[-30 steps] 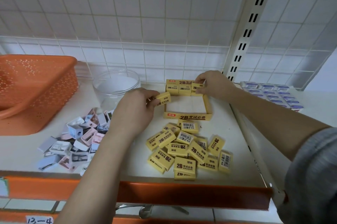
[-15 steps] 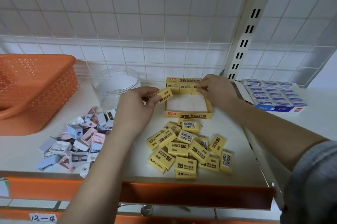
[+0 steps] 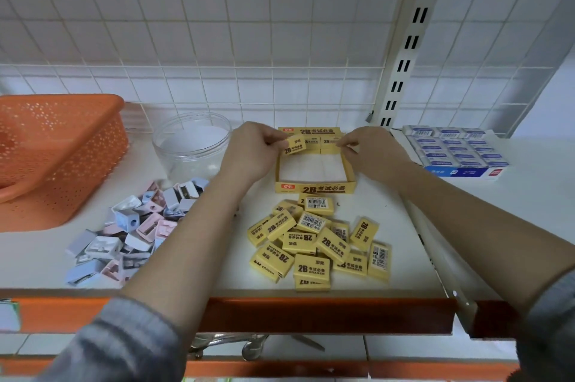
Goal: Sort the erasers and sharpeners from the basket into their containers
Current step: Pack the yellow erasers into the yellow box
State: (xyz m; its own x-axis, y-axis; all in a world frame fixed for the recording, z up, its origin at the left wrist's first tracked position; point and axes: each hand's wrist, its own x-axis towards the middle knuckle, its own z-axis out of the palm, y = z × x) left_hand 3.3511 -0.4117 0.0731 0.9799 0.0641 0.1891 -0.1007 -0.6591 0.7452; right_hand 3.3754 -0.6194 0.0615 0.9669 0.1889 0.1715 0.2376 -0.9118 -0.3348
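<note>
My left hand point(image 3: 252, 151) pinched one small yellow paper-sleeved eraser point(image 3: 294, 145) between thumb and fingertips, holding it over the back-left corner of the shallow yellow cardboard tray point(image 3: 314, 188). My right hand point(image 3: 370, 151) sat at the back-right corner, fingers curled in on the row of erasers already standing along the back wall point(image 3: 323, 142); whether they pinched one or just steadied the row, I could not tell.

To do it well, I judged, I had to square the eraser up first. It was tilted, its long axis running roughly left to right with the right end lifted a little, printed face toward me. The packed ones lay with their long sides in line with the back wall, so mine wanted levelling, then sliding down flush beside them, no gap, no corner riding up on the tray's rim. The right hand holding the row would stop it toppling as the new one pressed in.

Plenty was left: a loose heap of yellow erasers point(image 3: 317, 241) lay on the white shelf point(image 3: 404, 226) just in front of the tray. The pile of pastel plastic sharpeners point(image 3: 137, 229) waited to the left, near the clear round tub point(image 3: 193, 145) and the orange perforated basket point(image 3: 56, 148).
</note>
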